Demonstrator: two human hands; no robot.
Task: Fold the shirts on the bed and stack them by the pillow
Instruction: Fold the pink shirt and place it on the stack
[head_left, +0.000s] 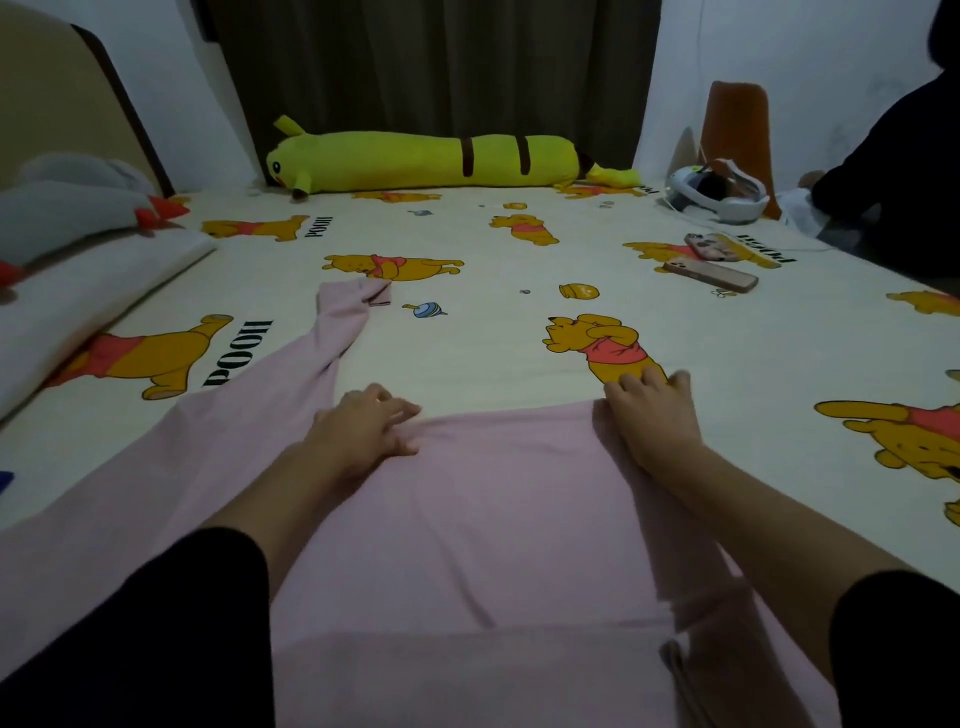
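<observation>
Both hands on pink shirt (467, 519)

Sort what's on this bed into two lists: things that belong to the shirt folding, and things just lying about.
Part of the job:
pink shirt, spread flat
left hand and right hand, both resting on its far edge
pillow at the left, where the stack goes

Just lying about:
yellow plush bolster
two phones
white headset
grey plush toy
</observation>
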